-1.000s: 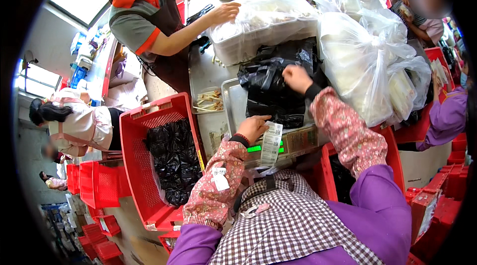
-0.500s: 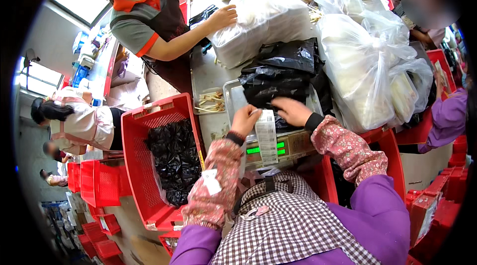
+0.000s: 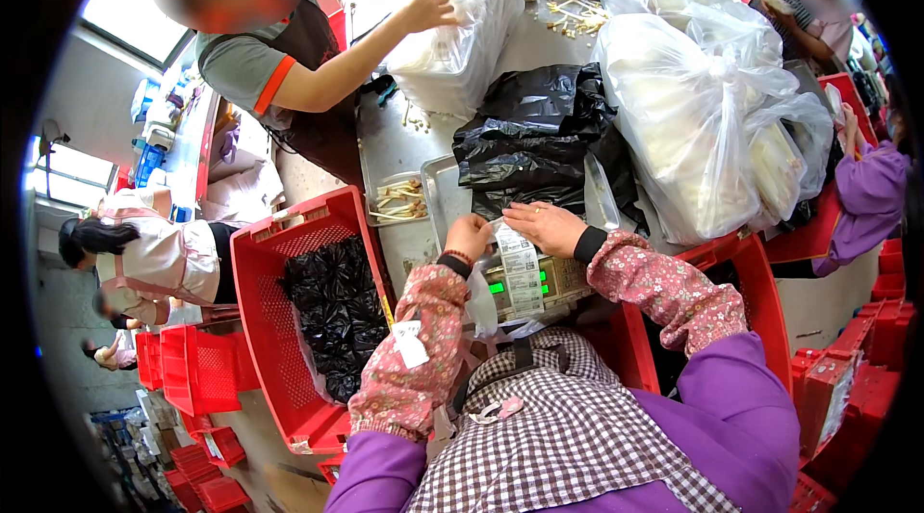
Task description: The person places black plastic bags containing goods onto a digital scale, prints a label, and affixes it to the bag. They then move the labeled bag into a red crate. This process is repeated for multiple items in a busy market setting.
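A strip of white printed labels (image 3: 522, 272) hangs between my hands, over the front of the scale (image 3: 570, 280). My left hand (image 3: 468, 238) is closed in a pinch at the strip's upper left. My right hand (image 3: 547, 228) has its fingers pressed together at the strip's top edge; its thumb is mostly hidden. Just beyond my fingers, black plastic bags (image 3: 534, 128) lie piled on a metal tray (image 3: 440, 188). Part of the scale's green display shows on both sides of the strip.
At my left stands a red crate (image 3: 252, 268) with black plastic in it. A small tray of pale mushroom stems (image 3: 398, 200) lies nearby. Large clear bags of pale packs (image 3: 674, 128) fill the right. Across the table, a co-worker's hand (image 3: 428, 11) is over a bagged stack (image 3: 438, 51).
My right hand has come in to the strip's top edge, and the strip has shifted slightly down. The co-worker's bagged stack has moved left and now stands more upright.
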### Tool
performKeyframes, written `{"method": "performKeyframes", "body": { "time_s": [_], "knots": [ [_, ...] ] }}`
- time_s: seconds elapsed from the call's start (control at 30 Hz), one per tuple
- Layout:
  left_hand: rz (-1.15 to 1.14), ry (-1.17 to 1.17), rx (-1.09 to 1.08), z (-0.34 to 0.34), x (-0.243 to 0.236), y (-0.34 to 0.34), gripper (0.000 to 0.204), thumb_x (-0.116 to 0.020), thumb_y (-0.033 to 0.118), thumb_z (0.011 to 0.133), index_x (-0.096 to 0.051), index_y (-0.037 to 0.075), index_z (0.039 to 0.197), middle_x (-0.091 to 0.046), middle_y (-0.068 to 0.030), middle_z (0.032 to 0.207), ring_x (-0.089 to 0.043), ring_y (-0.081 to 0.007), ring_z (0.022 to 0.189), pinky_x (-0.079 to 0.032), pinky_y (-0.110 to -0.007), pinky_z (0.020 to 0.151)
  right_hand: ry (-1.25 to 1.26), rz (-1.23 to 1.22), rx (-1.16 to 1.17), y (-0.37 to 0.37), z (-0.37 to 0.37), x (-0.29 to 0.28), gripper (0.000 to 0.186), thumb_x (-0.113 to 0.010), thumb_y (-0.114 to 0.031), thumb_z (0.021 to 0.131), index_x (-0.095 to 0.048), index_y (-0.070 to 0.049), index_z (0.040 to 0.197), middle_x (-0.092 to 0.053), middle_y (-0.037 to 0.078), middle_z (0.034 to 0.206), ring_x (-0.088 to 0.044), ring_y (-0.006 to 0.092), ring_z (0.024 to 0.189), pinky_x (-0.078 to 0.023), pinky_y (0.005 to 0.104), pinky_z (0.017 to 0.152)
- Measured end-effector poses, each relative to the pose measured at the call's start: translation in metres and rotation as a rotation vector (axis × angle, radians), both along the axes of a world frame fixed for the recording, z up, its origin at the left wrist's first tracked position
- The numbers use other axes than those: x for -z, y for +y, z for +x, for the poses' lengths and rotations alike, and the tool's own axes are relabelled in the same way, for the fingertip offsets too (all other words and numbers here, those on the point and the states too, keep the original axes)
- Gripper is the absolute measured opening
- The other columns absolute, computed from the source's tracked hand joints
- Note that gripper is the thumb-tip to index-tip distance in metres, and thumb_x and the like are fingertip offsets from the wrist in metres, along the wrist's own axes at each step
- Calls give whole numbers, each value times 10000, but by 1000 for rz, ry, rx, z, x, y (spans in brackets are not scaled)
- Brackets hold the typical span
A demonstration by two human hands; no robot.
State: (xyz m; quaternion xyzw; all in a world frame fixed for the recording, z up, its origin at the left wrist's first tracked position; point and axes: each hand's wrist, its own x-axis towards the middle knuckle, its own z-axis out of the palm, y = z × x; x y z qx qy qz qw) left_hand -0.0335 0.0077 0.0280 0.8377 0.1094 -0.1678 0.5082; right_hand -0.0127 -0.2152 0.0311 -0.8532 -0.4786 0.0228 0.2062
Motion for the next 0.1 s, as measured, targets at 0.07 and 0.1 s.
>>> {"method": "performKeyframes", "body": {
  "time_s": [0.07, 0.1],
  "knots": [
    [101, 93, 121, -6, 2, 15, 217, -635, 231, 827, -672, 17, 832, -673, -119, 686, -681, -229, 631, -522, -353, 668, 29, -23, 10, 1, -2, 0, 426, -510, -156, 876, -502, -50, 1289, -448, 96, 1403, -400, 236, 1316, -344, 386, 1050],
    [181, 112, 220, -7, -2, 26, 231, -631, 240, 834, -684, 25, 900, -693, -121, 726, -693, -241, 670, -530, -356, 726, 36, -42, 12, 0, -2, 2, 432, -509, -163, 879, -498, -62, 1298, -431, 97, 1419, -391, 235, 1324, -338, 399, 1055]
  ]
}}
